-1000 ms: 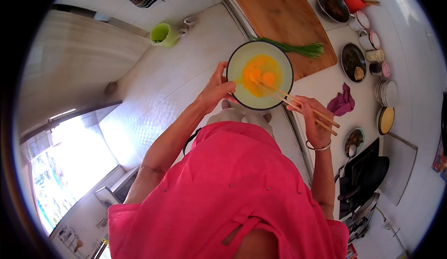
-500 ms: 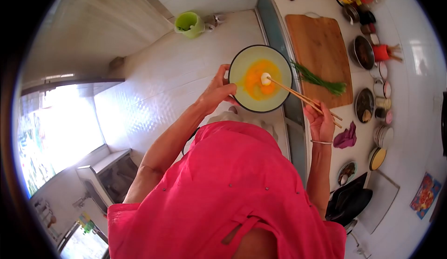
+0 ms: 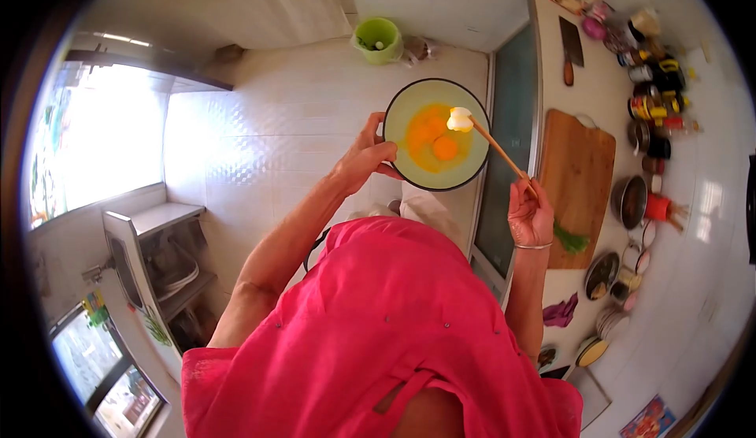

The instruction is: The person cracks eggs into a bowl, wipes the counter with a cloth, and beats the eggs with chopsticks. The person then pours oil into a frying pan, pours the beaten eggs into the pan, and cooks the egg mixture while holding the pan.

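Note:
My left hand (image 3: pixel 367 157) grips the left rim of a pale green bowl (image 3: pixel 409 107) with a dark edge, thumb over the rim. Inside lie raw eggs (image 3: pixel 429 135), their yolks orange and partly broken. Wooden chopsticks (image 3: pixel 502 151) are pinched in my right hand (image 3: pixel 531 211), to the right of the bowl. At their tips is a white piece (image 3: pixel 460 119), which looks like eggshell, over the bowl's upper right part. The bowl is held in the air above the floor, left of the counter.
On the counter to the right are a cutting board (image 3: pixel 579 178), green stalks (image 3: pixel 570 239), a cleaver (image 3: pixel 570 44), a purple cloth (image 3: pixel 561 312), a metal bowl (image 3: pixel 629 202) and several bottles. A green bin (image 3: pixel 377 41) stands on the floor ahead.
The view has turned away from the stove end, and the counter appears farther right. The chopsticks have risen from the yolks, with the white piece at their tips. My left hand keeps its hold.

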Demonstrator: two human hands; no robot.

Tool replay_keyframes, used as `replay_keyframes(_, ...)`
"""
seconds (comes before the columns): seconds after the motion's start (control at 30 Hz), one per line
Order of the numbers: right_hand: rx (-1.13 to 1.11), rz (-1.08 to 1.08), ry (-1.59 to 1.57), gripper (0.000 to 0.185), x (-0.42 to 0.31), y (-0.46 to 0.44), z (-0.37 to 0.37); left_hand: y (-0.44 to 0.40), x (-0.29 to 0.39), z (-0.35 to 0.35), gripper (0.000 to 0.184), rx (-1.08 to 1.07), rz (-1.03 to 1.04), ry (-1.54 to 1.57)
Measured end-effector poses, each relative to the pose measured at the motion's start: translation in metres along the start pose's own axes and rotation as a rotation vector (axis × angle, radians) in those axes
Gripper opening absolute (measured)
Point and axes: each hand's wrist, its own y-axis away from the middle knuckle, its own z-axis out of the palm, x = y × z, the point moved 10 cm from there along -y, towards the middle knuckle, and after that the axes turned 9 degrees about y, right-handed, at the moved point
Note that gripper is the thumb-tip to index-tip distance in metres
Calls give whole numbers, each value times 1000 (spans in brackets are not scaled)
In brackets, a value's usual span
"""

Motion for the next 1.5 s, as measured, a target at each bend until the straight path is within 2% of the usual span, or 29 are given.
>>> replay_keyframes(0.17,-37,94,101,25,3,-78,60,-37,27,-41,67,90,-6,40)
replay_keyframes(0.37,-59,73,280,24,-20,-186,153,-108,77,-90,66,162,45,131)
replay_keyframes(0.57,-112,-6,412,25,-39,-274,239,-169,88,-149,65,210,70,181)
replay_keyframes(0.83,-100,-326,919,29,-2,-400,294,-207,92,-225,64,295,55,224)
replay_keyframes(0.93,-97,-298,1003,29,28,-449,285,-215,98,-249,65,302,27,236)
replay_keyframes(1.03,-76,-310,1003,30,33,-468,288,-217,123,-262,67,299,22,209)
replay_keyframes(1.17,-155,-332,992,29,28,-434,333,-225,147,-277,68,289,14,192)
replay_keyframes(1.37,-423,-320,1366,28,79,-382,391,-233,181,-288,67,229,48,185)
replay_keyframes(1.5,-527,-350,1462,27,108,-378,407,-235,196,-286,65,207,71,176)
